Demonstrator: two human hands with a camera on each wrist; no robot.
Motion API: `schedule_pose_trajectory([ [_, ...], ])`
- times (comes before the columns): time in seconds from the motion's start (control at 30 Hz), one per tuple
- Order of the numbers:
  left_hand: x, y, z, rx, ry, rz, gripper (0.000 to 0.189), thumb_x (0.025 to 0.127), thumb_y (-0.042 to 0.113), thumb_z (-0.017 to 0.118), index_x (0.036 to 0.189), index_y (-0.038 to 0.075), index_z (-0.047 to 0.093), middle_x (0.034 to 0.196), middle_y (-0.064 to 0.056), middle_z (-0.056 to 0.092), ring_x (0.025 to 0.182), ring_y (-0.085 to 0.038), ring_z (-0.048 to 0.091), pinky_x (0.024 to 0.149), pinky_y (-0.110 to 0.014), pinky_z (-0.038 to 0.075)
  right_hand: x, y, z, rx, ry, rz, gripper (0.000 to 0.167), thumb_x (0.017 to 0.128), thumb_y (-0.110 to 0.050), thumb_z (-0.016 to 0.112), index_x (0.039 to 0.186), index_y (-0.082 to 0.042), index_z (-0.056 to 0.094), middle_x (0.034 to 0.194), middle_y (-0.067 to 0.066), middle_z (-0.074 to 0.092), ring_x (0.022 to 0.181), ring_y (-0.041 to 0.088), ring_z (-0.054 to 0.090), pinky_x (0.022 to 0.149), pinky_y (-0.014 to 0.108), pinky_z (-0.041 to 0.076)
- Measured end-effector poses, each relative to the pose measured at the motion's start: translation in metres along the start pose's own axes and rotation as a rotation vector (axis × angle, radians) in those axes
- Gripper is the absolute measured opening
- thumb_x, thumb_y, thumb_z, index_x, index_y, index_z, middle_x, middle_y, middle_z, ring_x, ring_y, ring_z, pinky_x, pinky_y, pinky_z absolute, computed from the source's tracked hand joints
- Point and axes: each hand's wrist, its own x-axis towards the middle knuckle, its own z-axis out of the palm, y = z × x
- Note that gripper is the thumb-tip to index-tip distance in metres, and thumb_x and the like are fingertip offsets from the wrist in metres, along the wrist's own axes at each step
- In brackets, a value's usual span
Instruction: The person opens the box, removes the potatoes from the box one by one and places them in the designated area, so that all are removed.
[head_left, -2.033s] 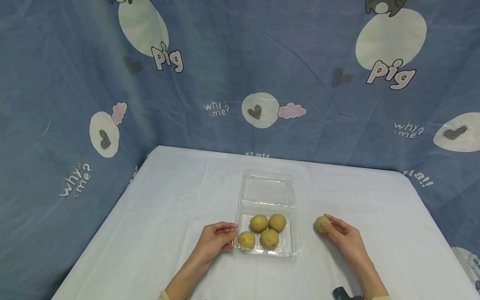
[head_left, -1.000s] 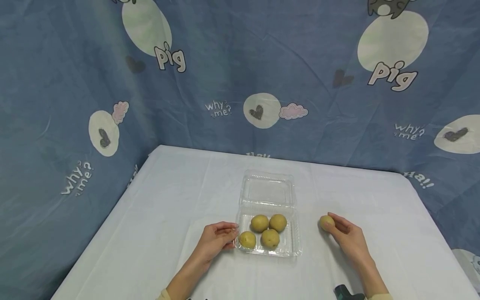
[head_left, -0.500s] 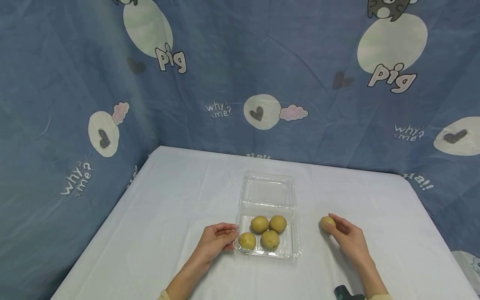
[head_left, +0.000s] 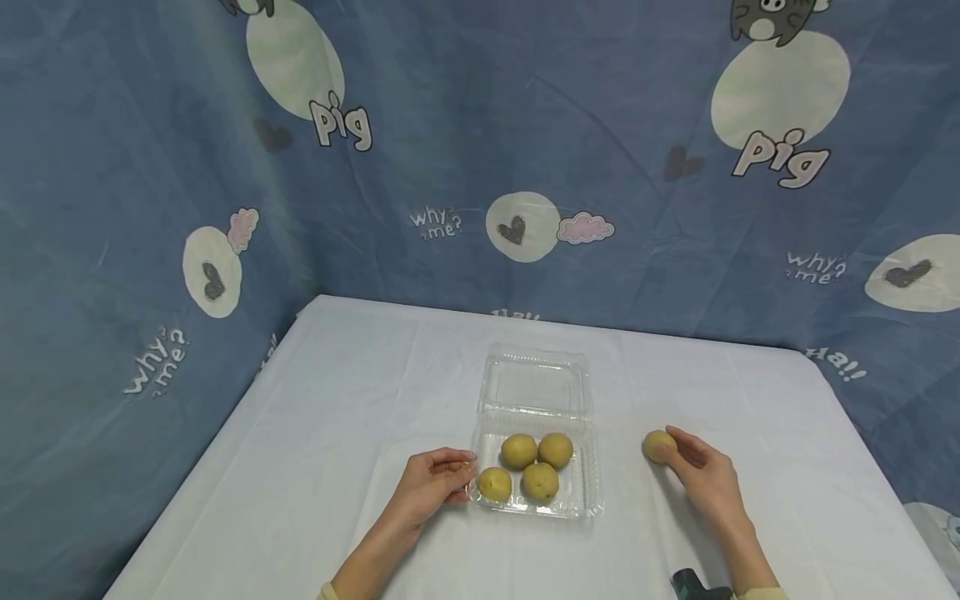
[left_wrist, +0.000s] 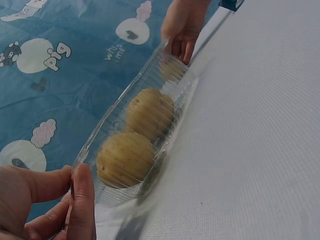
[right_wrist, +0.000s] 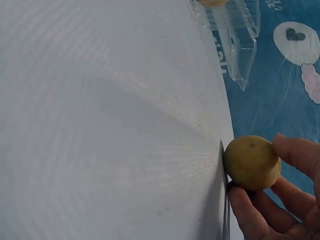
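A clear plastic clamshell box (head_left: 592, 475) lies on the table with its lid (head_left: 536, 379) folded back, away from the person. Several yellow-brown potatoes (head_left: 540, 482) sit in its near half. My left hand (head_left: 429, 486) pinches the box's left rim between thumb and fingers; the left wrist view shows the thumb and fingertips (left_wrist: 82, 185) on the clear edge. To the right of the box, my right hand (head_left: 707, 483) holds a single potato (head_left: 657, 446) at or just above the cloth. In the right wrist view, thumb and fingers surround this potato (right_wrist: 252, 162).
A white cloth (head_left: 337, 400) covers the table. Blue printed fabric (head_left: 420, 117) hangs behind it and along the left side. A dark device (head_left: 692, 585) shows beside the right wrist at the bottom edge.
My right hand has shifted slightly to the right with the potato in its fingers. The left hand, the box and the potatoes inside it have stayed in place.
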Motion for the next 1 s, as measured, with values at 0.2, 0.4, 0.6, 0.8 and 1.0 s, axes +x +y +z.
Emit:
schedule_pose_trajectory([
  [0.2, -0.002, 0.0009, 0.0008, 0.004, 0.003, 0.001, 0.033, 0.09, 0.007, 0.07, 0.116, -0.012, 0.06, 0.089, -0.007, 0.064, 0.074, -0.011, 0.059, 0.063, -0.023, 0.058, -0.0005, 0.0007, -0.0002, -0.016, 0.024, 0.003, 0.076, 0.092, -0.054, 0.062, 0.144, -0.002, 0.045, 0.143, 0.026, 0.045, 0.13, 0.043, 0.042, 0.106, 0.054, 0.038],
  [0.4, -0.0023, 0.0019, 0.0009, 0.004, 0.006, -0.001, 0.033, 0.09, 0.007, 0.071, 0.115, -0.012, 0.061, 0.089, -0.007, 0.064, 0.074, -0.01, 0.059, 0.063, -0.022, 0.058, -0.0009, 0.0026, -0.0008, -0.021, 0.041, -0.001, 0.074, 0.093, -0.052, 0.061, 0.143, -0.001, 0.045, 0.142, 0.027, 0.045, 0.129, 0.043, 0.044, 0.105, 0.054, 0.04],
  [0.6, -0.0002, 0.0014, 0.0008, 0.005, 0.008, -0.004, 0.033, 0.09, 0.007, 0.071, 0.115, -0.012, 0.061, 0.089, -0.006, 0.064, 0.074, -0.01, 0.059, 0.063, -0.022, 0.058, -0.0002, 0.0036, -0.0018, -0.038, 0.054, -0.01, 0.073, 0.093, -0.051, 0.062, 0.143, 0.0, 0.045, 0.141, 0.027, 0.046, 0.128, 0.043, 0.045, 0.106, 0.053, 0.04],
  [0.8, -0.0014, -0.0011, -0.0015, 0.006, 0.024, -0.011, 0.034, 0.09, 0.008, 0.071, 0.117, -0.011, 0.061, 0.092, -0.007, 0.064, 0.076, -0.011, 0.06, 0.064, -0.024, 0.058, 0.0007, 0.0006, 0.0004, -0.055, 0.055, -0.017, 0.069, 0.095, -0.047, 0.061, 0.143, 0.0, 0.045, 0.141, 0.028, 0.046, 0.129, 0.043, 0.044, 0.106, 0.054, 0.039],
  [1.0, 0.0013, -0.0014, 0.0037, 0.033, 0.034, -0.013, 0.035, 0.089, 0.008, 0.072, 0.116, -0.011, 0.061, 0.093, -0.007, 0.065, 0.077, -0.013, 0.06, 0.065, -0.025, 0.059, -0.0001, 0.0041, -0.0065, -0.025, 0.08, -0.049, 0.063, 0.096, -0.042, 0.062, 0.141, 0.0, 0.048, 0.139, 0.026, 0.049, 0.127, 0.04, 0.048, 0.104, 0.051, 0.042],
])
